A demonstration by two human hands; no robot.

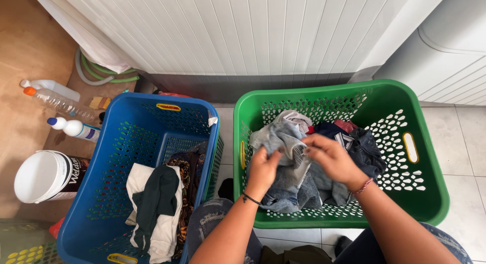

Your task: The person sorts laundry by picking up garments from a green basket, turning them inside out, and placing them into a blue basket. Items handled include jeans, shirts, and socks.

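Both hands over the green basket. Left hand clenched on a fold of the grey-blue garment; right hand pinches the same cloth at its edge — garment lifted slightly off the pile of dark clothes. Blue basket just beside, partly filled. Risk: neighbouring clothes look tangled with it and may drag out over the rim onto the tiled floor.

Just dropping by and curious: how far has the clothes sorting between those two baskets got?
A few pieces already lie in the blue basket: a white garment, a dark green one and a patterned one. Both the left hand and the right hand grip a grey garment over the green basket, where a pile of dark clothes remains.
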